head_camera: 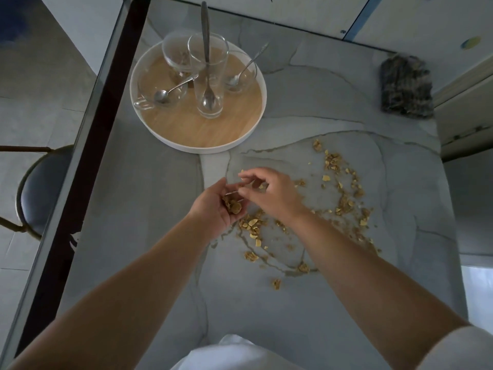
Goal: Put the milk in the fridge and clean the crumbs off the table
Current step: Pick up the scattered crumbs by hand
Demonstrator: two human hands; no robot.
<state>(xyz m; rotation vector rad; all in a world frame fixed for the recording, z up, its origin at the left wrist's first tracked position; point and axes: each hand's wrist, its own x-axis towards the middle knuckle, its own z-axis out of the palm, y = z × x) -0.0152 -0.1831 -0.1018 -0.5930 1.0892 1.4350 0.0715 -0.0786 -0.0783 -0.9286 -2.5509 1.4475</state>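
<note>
From my end, both hands meet over the middle of the grey marble-veined table (149, 209). The left hand (213, 209) is palm-up and cupped, fingers curled round a small heap of crumbs. The right hand (274, 194) is touching it at its 3 o'clock, fingertips bunched together above that palm. I cannot tell if a bit is pinched between them.

Most of the golden-brown flaky crumbs (345, 204) are on the table top. They are spread from 1 o'clock round to 5 o'clock of the hands, with a denser patch just under the left wrist.

A round tray with a white rim and wooden base (186, 126) is at 11 o'clock. On it a tall clear drinking glass (209, 102) stands upright with a long metal spoon (205, 36) inside. There are low glass cups around it, two with small spoons. A grey fuzzy cloth (406, 88) lies at 2 o'clock, near the table's edge. A black round-seat stool (40, 190) is off the table at 9 o'clock.
</note>
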